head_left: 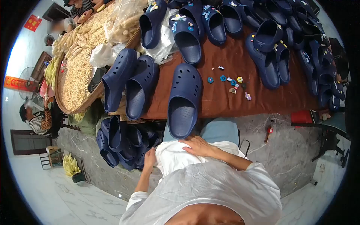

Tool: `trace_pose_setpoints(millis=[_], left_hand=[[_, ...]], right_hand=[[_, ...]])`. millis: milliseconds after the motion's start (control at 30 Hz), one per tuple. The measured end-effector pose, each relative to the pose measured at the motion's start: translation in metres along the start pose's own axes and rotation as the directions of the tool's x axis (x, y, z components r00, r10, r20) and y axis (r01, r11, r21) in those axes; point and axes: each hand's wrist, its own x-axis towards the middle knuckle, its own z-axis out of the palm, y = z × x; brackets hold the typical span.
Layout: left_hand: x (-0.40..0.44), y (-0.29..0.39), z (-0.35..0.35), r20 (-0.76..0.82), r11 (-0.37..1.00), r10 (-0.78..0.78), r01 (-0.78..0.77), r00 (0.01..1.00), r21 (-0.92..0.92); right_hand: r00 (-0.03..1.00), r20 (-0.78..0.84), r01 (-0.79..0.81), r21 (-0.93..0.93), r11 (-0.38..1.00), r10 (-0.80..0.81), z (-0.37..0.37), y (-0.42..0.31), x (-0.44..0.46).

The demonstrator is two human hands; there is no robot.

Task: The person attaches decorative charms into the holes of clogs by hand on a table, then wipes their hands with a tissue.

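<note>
A navy blue clog (184, 101) without charms lies at the table's front edge, its heel pointing at my lap. Just below the heel, my right hand (199, 146) rests on my white shirt (168, 152) with its fingers stretched out. My left hand (149, 159) is closed at the side of the shirt's hem and seems to grip the cloth. Small shoe charms, among them a blue flower charm (223, 78) and a yellow ring-shaped charm (240, 79), are scattered on the brown cloth (221, 101) right of the clog.
Two plain clogs (140, 88) lie to the left, beside a big round tray (77, 108) of corn kernels. Decorated clogs (187, 37) fill the back and right. More clogs (120, 140) are piled below the table. A bottle (269, 131) stands on the floor; other people are at left.
</note>
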Motion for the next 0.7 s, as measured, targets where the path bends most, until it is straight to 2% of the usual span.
trace_pose_setpoints(millis=[33, 67, 100, 133, 167, 200, 300, 367, 400, 433, 467, 533, 600, 633, 667, 700], left_hand=[[0.004, 0.003, -0.021, 0.144, 0.968, -0.244, 0.251, 0.959, -0.029], [-0.013, 0.030, -0.030, 0.344, 0.943, -0.290, 0.328, 0.893, -0.057], [-0.024, 0.045, -0.036, 0.413, 0.946, -0.315, 0.245, 0.855, 0.213], [-0.029, 0.051, -0.041, 0.467, 0.880, -0.357, 0.123, 0.809, 0.459], [-0.003, -0.010, -0.061, 0.714, 0.900, -0.364, 0.027, 0.598, 0.436], [-0.018, 0.007, -0.058, 0.775, 0.913, -0.379, 0.067, 0.505, 0.402], [-0.032, 0.002, -0.041, 0.774, 0.895, -0.380, -0.009, 0.506, 0.445], [-0.039, 0.018, -0.029, 0.716, 0.933, -0.335, 0.109, 0.612, 0.342], [-0.040, 0.017, -0.025, 0.718, 0.932, -0.338, 0.112, 0.608, 0.344], [-0.040, 0.014, -0.021, 0.683, 0.970, -0.224, 0.094, 0.696, 0.222], [-0.040, 0.012, -0.017, 0.625, 0.993, -0.111, 0.061, 0.773, 0.100], [-0.045, 0.030, -0.006, 0.601, 0.989, -0.141, 0.086, 0.787, 0.119], [-0.054, 0.049, 0.005, 0.632, 0.999, 0.000, -0.028, 0.775, 0.034], [-0.050, 0.031, 0.003, 0.615, 0.991, 0.068, -0.126, 0.785, 0.052], [-0.054, 0.025, 0.004, 0.616, 0.991, 0.067, -0.125, 0.785, 0.052], [-0.058, 0.022, 0.008, 0.570, 0.986, 0.137, -0.165, 0.811, -0.001]], right_hand=[[0.976, 0.185, -0.111, -0.032, 0.993, 0.115, -0.008, -0.008, 0.007], [0.975, 0.186, -0.116, -0.027, 0.993, 0.119, -0.007, -0.011, 0.011], [0.985, 0.153, -0.087, 0.058, 0.995, 0.077, -0.005, -0.013, 0.013], [0.993, 0.117, -0.052, 0.141, 0.989, 0.036, -0.003, -0.015, 0.017], [0.992, 0.119, -0.056, 0.148, 0.987, 0.038, -0.002, -0.015, 0.020], [0.987, 0.161, -0.038, 0.201, 0.979, 0.006, -0.001, -0.016, 0.024], [0.973, 0.221, -0.005, 0.313, 0.950, -0.068, 0.006, -0.019, 0.029], [0.966, 0.239, 0.008, 0.366, 0.931, -0.103, 0.002, -0.024, 0.030], [0.938, 0.327, -0.064, 0.481, 0.874, -0.111, -0.007, -0.032, 0.031], [0.903, 0.410, -0.145, 0.579, 0.802, -0.133, -0.016, -0.039, 0.031], [0.902, 0.411, -0.148, 0.580, 0.801, -0.130, -0.021, -0.043, 0.032], [0.811, 0.533, -0.264, 0.700, 0.664, -0.239, -0.031, -0.050, 0.034], [0.790, 0.552, -0.305, 0.732, 0.609, -0.267, -0.031, -0.052, 0.036], [0.792, 0.542, -0.303, 0.749, 0.588, -0.282, -0.025, -0.046, 0.037], [0.794, 0.531, -0.301, 0.767, 0.567, -0.297, -0.018, -0.041, 0.038], [0.793, 0.531, -0.301, 0.767, 0.566, -0.298, -0.014, -0.036, 0.038]])
